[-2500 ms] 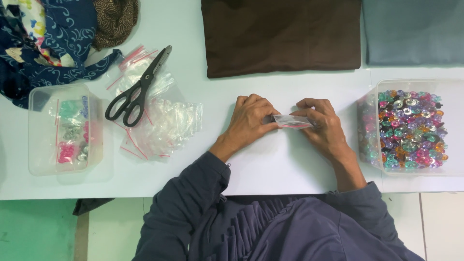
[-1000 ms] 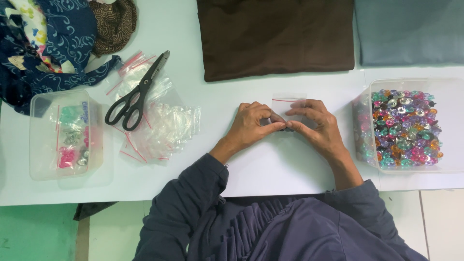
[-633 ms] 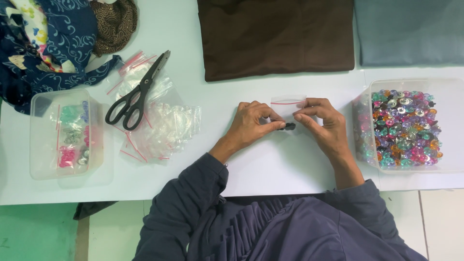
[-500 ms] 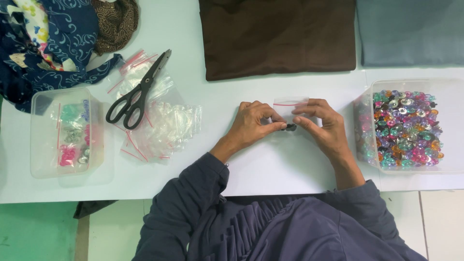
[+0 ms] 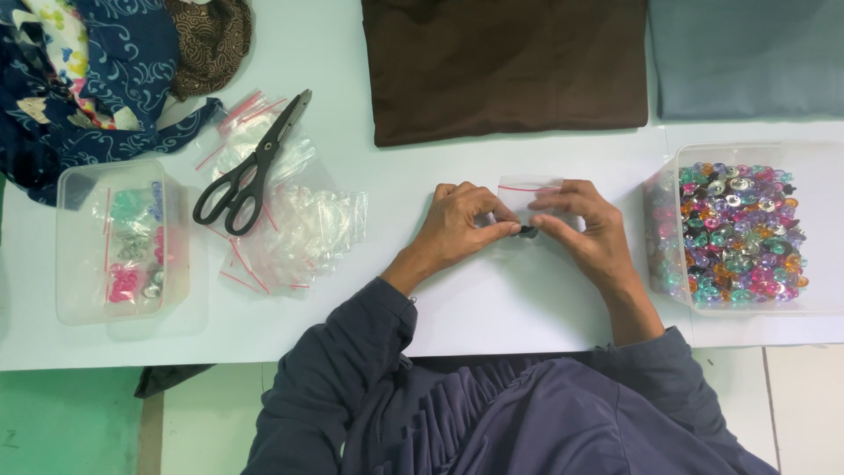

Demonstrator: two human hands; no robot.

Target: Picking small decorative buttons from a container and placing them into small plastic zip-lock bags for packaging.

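Observation:
My left hand (image 5: 462, 224) and my right hand (image 5: 585, 227) meet over a small clear zip bag (image 5: 526, 195) with a red strip along its top. Both hands pinch the bag's lower part, where a small dark piece (image 5: 527, 230) shows between the fingertips. The bag lies flat on the white table (image 5: 492, 299), its top edge pointing away from me. To the right stands a clear tub (image 5: 738, 230) full of colourful shiny beads.
A pile of empty zip bags (image 5: 294, 220) lies left of my hands, with black scissors (image 5: 251, 167) on top. A clear box of filled bags (image 5: 119, 242) stands far left. Brown cloth (image 5: 505, 66), grey-blue cloth (image 5: 747, 57) and patterned fabrics (image 5: 97, 70) line the back.
The bag was turned from lying sideways between my hands to lying with its red strip at the far side. My fingertips closed on its lower part, where a dark piece now shows.

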